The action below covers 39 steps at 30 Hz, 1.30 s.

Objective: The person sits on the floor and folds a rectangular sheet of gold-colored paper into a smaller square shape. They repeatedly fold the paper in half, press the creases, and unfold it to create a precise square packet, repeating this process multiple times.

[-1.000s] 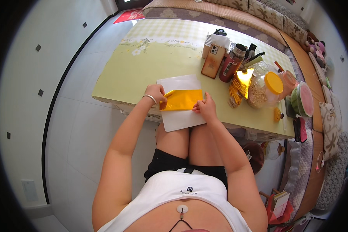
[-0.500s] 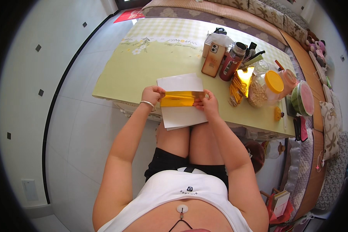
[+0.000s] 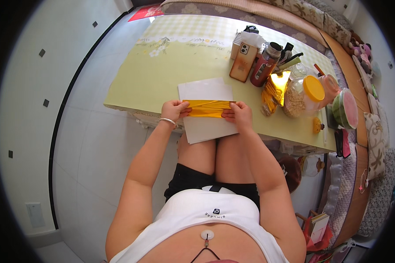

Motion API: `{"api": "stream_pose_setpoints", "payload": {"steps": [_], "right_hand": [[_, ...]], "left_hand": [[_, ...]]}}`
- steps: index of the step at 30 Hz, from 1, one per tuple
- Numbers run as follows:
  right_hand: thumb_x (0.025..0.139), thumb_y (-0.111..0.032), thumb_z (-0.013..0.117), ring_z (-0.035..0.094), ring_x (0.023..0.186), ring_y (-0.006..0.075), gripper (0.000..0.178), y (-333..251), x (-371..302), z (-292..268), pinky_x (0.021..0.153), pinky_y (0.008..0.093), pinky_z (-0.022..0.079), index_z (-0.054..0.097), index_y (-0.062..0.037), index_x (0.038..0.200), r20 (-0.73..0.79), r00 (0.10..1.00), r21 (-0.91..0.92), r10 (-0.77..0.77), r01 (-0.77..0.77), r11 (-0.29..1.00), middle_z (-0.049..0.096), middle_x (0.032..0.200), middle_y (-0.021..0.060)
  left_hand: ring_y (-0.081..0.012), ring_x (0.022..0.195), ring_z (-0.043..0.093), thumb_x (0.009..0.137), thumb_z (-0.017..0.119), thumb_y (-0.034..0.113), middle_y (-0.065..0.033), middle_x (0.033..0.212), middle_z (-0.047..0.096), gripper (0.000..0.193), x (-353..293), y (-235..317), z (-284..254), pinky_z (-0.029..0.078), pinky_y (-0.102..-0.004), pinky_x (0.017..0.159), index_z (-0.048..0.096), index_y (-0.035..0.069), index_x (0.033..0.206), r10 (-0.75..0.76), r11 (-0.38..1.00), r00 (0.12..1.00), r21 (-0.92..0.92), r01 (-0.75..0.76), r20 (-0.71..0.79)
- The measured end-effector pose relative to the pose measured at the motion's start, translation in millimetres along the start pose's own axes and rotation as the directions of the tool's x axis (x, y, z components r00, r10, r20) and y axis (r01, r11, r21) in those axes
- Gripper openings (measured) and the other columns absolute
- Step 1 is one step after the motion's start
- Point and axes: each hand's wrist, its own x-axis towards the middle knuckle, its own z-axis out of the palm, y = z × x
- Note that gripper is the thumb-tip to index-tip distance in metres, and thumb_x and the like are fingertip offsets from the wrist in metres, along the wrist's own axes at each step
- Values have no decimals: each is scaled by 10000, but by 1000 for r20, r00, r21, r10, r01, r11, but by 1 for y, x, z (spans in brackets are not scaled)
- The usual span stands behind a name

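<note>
A strip of shiny gold foil paper (image 3: 208, 108) is stretched between my two hands, with creases running along its length. My left hand (image 3: 175, 110) pinches its left end, and a bracelet circles that wrist. At the right end, my right hand (image 3: 238, 115) grips the foil between thumb and fingers. White paper sheets (image 3: 210, 131) lie beneath the foil, reaching past the table's near edge over my lap. To the right, a pile of folded gold foil pieces (image 3: 274, 92) rests on the table.
The table (image 3: 136, 83) has a pale green cover. At its right stand a phone (image 3: 244, 62), a red bottle (image 3: 265, 64), a yellow-lidded jar (image 3: 299, 100), a cut watermelon (image 3: 345, 109) and a small yellow figure (image 3: 317, 125). A long cushioned seat (image 3: 344, 79) runs behind them.
The foil has gone from a flat, smooth sheet to a narrower, creased strip. My right hand has shifted slightly right, still gripping its end.
</note>
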Motion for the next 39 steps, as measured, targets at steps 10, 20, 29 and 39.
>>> {"api": "stream_pose_setpoints", "payload": {"steps": [10, 20, 29, 39], "right_hand": [[971, -193, 666, 739, 729, 224, 189, -16, 0, 6, 615, 311, 606, 591, -52, 1074, 68, 998, -17, -18, 19, 1000, 731, 884, 138], [958, -170, 681, 743, 758, 223, 127, -4, 19, -4, 640, 307, 613, 610, -68, 932, 41, 999, 125, -16, 10, 992, 733, 893, 123], [920, -153, 726, 718, 658, 171, 166, -10, 0, -12, 548, 254, 569, 609, -49, 867, 53, 995, -142, -87, 94, 985, 718, 811, 104], [858, -198, 745, 670, 623, 133, 202, 9, -2, -21, 550, 291, 511, 664, -16, 818, -4, 959, -500, -283, 244, 831, 685, 698, 69]], "left_hand": [[-203, 848, 753, 948, 681, 98, -94, 921, 732, 75, 5, 6, 7, 622, -288, 687, 630, 56, 911, 70, 998, 997, -6, -70, 32], [-218, 865, 753, 940, 664, 53, -84, 926, 720, 51, 8, 5, -1, 631, -299, 718, 624, 63, 908, 2, 994, 997, -109, 6, 79], [-122, 680, 686, 883, 741, 79, -56, 775, 697, 112, 2, 12, 13, 564, -238, 594, 660, 29, 823, 189, 935, 980, 315, -162, -57], [-115, 553, 610, 783, 812, 97, -46, 646, 674, 151, 4, -2, 0, 510, -259, 536, 710, -4, 737, 209, 845, 978, 505, -176, -9]]}}
